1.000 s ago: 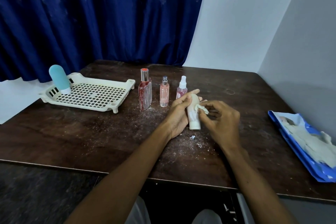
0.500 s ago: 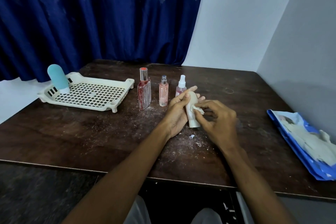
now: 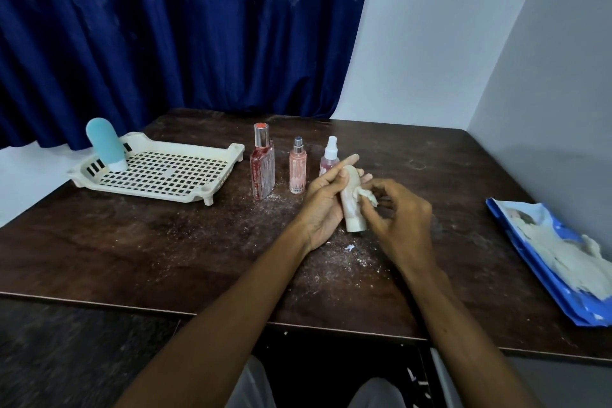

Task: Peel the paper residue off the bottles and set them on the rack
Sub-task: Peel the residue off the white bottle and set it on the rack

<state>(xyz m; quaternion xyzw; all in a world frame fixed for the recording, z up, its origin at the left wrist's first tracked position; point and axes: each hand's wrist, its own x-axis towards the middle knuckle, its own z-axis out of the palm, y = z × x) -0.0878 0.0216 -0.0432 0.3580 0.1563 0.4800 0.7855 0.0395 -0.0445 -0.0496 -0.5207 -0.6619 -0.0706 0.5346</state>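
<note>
Over the dusty dark worktop [image 3: 165,258], the left hand [image 3: 326,205] grips a small cream plastic bottle [image 3: 351,199] round its middle; it looks light and slippery. At its 3 o'clock, the right hand [image 3: 402,225] pinches the soft white paper residue [image 3: 368,197].

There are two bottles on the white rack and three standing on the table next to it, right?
Not quite. The head view shows only one on the rack, the blue bottle. The red bottle, pink bottle and spray bottle do stand on the table next to it.

The left hand [image 3: 323,205] hides the spray bottle's [image 3: 330,157] base and the cream bottle's [image 3: 352,212] far side, while the frame's edge crops the blue packet [image 3: 536,262].
</note>
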